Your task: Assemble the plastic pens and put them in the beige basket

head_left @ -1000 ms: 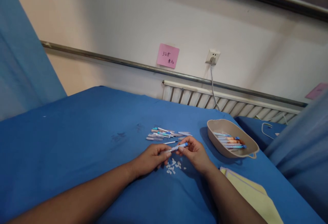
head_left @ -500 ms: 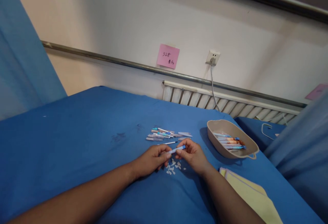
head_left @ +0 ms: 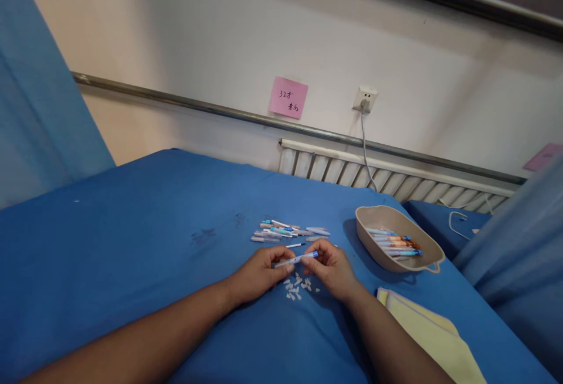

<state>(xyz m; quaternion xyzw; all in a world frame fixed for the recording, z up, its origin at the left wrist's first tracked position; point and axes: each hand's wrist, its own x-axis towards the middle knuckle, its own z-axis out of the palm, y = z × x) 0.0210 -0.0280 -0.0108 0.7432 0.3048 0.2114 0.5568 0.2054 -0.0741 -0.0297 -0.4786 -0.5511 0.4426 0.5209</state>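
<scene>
Between my two hands is a pen (head_left: 297,259) with a pale barrel and a blue end. My left hand (head_left: 263,269) is closed on its paler left part, thumb and fingers pinching it. The blue right end sits in the closed fingertips of my right hand (head_left: 328,267). Just below lie several small white pieces (head_left: 295,288), scattered on the blue cloth. A thin white refill with a dark tip (head_left: 295,245) lies behind the pen. Beyond it is a loose pile of pens and pen parts (head_left: 278,230).
At the right stands a beige basket (head_left: 367,243) with several orange and blue pens in it. A folded yellow cloth (head_left: 426,328) lies nearer me. The blue sheet (head_left: 132,226) covers the surface up to the wall, where a radiator (head_left: 334,164) and a plugged socket (head_left: 365,99) are.
The fingers of my left hand have shifted along the pen, so more of its left part shows. My right hand has stayed nearly in place.
</scene>
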